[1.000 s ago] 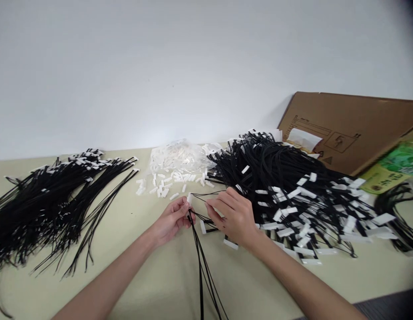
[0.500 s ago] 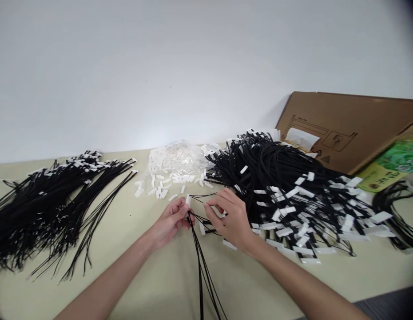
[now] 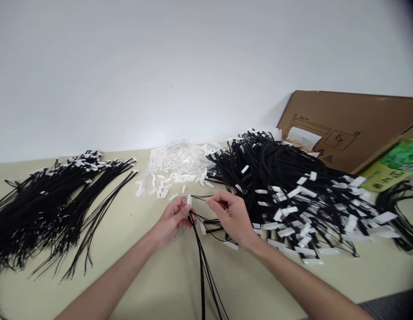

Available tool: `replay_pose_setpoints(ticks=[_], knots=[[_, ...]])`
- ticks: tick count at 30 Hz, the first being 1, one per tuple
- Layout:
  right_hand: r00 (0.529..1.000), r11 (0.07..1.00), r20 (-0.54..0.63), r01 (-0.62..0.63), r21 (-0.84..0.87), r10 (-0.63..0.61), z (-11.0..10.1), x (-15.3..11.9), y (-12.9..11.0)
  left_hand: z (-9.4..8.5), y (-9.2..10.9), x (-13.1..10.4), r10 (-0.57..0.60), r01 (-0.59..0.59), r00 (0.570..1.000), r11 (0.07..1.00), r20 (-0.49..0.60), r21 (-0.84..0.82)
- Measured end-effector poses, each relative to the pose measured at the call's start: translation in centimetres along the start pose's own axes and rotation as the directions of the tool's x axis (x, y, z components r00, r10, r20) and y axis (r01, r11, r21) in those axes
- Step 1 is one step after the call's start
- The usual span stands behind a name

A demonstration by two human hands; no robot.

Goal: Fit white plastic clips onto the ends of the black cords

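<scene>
Between its thumb and fingers, my left hand grips a small white plastic connector, held upright above the table. Black cables hang down from that hand toward me. My right hand is closed in a pinch just to the right, at the thin black wires that run across from the top of the connector. Its fingertips partly hide the wire ends. Below and between the hands, more black wires with a white tag lie against the large right-hand pile.
Loose white connectors lie before a clear plastic bag of more. A big black cable pile with white ends sits right, another cable pile left. A cardboard box and green-yellow package stand at right.
My right hand's thumb and fingers have drawn together into a tighter pinch at the thin wires. The left hand keeps its grip on the connector, almost in place.
</scene>
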State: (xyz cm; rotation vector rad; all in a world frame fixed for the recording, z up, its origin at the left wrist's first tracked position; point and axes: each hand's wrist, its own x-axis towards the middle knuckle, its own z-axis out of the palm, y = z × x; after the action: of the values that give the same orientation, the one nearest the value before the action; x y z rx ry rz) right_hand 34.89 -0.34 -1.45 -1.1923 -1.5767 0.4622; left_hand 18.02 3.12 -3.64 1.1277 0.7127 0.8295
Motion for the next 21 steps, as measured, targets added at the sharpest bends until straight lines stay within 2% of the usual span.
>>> replay_pose_setpoints(ticks=[6,15,21], knots=[[0.959,0.931,-0.017,0.269,-0.249,-0.282,-0.29,0.04,-0.29,-0.04,-0.03,0.04,-0.013,0.013,1.000,1.000,0.000,-0.002],[0.893,0.828,0.032,0.429,-0.361,-0.449,-0.33,0.06,0.35,-0.08,-0.04,0.05,-0.023,0.023,1.000,1.000,-0.003,0.012],[0.878,0.804,0.055,0.459,-0.378,-0.475,-0.38,0.12,0.53,-0.03,0.04,0.06,-0.023,0.023,1.000,1.000,0.008,0.015]])
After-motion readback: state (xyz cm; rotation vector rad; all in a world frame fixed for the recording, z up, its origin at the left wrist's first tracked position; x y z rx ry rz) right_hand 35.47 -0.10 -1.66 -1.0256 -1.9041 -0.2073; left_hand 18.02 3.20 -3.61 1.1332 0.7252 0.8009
